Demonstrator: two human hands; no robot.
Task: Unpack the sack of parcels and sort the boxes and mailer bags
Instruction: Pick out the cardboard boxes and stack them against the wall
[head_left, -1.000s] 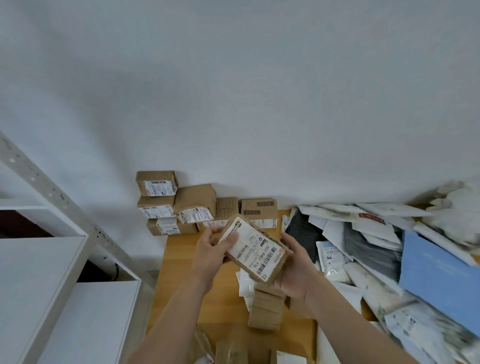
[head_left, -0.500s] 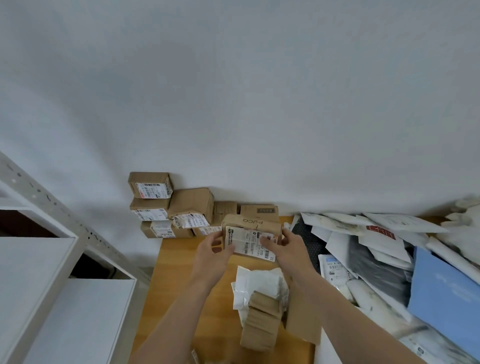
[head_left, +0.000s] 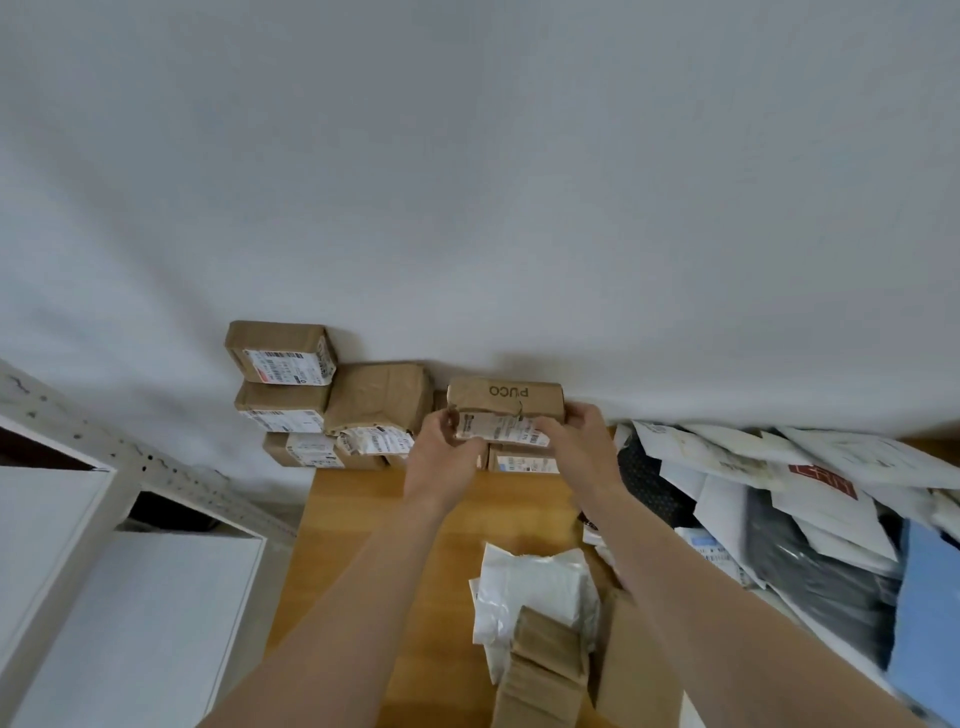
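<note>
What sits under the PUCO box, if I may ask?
A labelled brown box lies beneath the PUCO box; the left hand and right hand hide the rest.

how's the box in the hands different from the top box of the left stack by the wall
The held box is gripped at its ends by the left hand and right hand; the top stack box lies untouched. The held box has PUCO printed upside down on top; the top stack box's top is plain. Both are brown cardboard with a white label facing the camera.
</note>
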